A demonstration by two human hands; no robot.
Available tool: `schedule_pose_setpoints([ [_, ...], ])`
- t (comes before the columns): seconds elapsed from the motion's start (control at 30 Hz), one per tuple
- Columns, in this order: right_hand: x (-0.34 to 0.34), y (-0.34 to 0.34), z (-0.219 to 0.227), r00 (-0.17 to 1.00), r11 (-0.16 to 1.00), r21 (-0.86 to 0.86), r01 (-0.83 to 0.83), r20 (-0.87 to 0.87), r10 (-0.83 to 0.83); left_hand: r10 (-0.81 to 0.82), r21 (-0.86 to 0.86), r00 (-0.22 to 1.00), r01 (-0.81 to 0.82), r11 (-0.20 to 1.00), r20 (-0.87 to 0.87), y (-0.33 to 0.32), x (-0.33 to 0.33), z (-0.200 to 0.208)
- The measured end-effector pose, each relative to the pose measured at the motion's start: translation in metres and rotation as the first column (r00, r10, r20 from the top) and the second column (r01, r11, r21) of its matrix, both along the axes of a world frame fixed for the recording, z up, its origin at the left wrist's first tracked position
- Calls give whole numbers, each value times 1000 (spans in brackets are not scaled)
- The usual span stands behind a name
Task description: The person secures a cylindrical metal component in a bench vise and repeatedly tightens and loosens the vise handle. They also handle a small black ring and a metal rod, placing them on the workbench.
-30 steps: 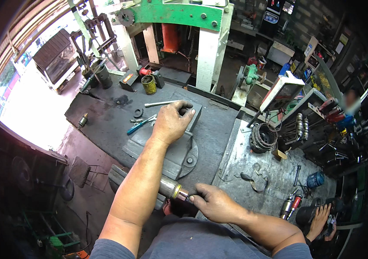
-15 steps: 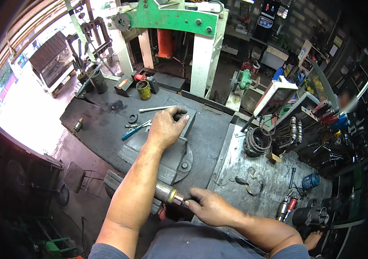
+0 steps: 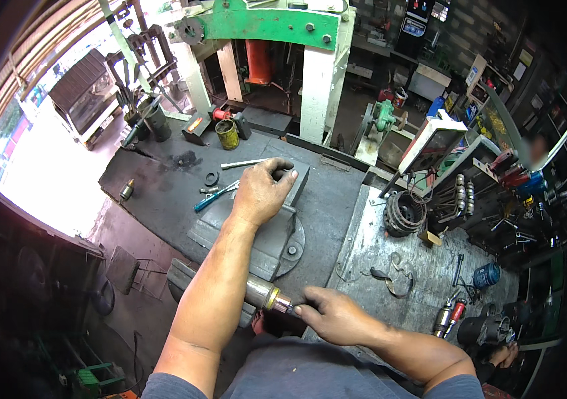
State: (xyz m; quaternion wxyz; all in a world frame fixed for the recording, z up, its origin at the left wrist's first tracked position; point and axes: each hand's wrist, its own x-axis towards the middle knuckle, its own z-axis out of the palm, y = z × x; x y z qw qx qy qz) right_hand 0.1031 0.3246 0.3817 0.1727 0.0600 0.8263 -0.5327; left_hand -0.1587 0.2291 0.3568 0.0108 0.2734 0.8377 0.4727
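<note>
A cylindrical armature (image 3: pixel 261 291) with a yellow band and a copper-silver commutator lies across the jaws of a grey bench vise (image 3: pixel 270 249). Thumb and fingers of my right hand (image 3: pixel 338 318) are pinched on the thin shaft at its right end. Farther off, my left hand (image 3: pixel 263 193) is over the back of the vise, fingers loosely bent and thumb apart, with nothing visible in it. My left forearm crosses above the armature and hides its left part. Behind the vise lie blue-handled pliers (image 3: pixel 213 199), a metal bar (image 3: pixel 243 163) and a dark ring (image 3: pixel 212 178).
A yellow can (image 3: pixel 227 135) stands at the bench's far side, before a green-and-white press frame (image 3: pixel 267 28). On the metal-topped bench to the right are a round housing (image 3: pixel 404 214), a strap (image 3: pixel 393 279), a red-handled tool (image 3: pixel 457 310) and a blue can (image 3: pixel 487 274). Another person's hand (image 3: pixel 508 356) shows lower right.
The whole view has shifted slightly. My right hand remains at the shaft end with a small change in finger position; my left stays over the vise. The other person's hand at lower right has moved.
</note>
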Motion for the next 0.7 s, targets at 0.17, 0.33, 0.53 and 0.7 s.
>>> schedule_pose_setpoints([
  [0.17,0,0,2,995,1000,27,5,-103,-2,-15,-62,1000,15,998,-9,0,0,2],
  [0.33,0,-2,0,996,1000,4,22,-89,-21,-31,-22,999,31,999,-14,2,2,2],
  [0.53,-1,-3,1,994,999,-44,15,-105,-20,-7,27,999,8,1000,-46,2,0,-1],
  [0.7,1,-2,3,991,998,54,11,-130,-4,-28,1,999,29,1000,-46,3,1,-2],
])
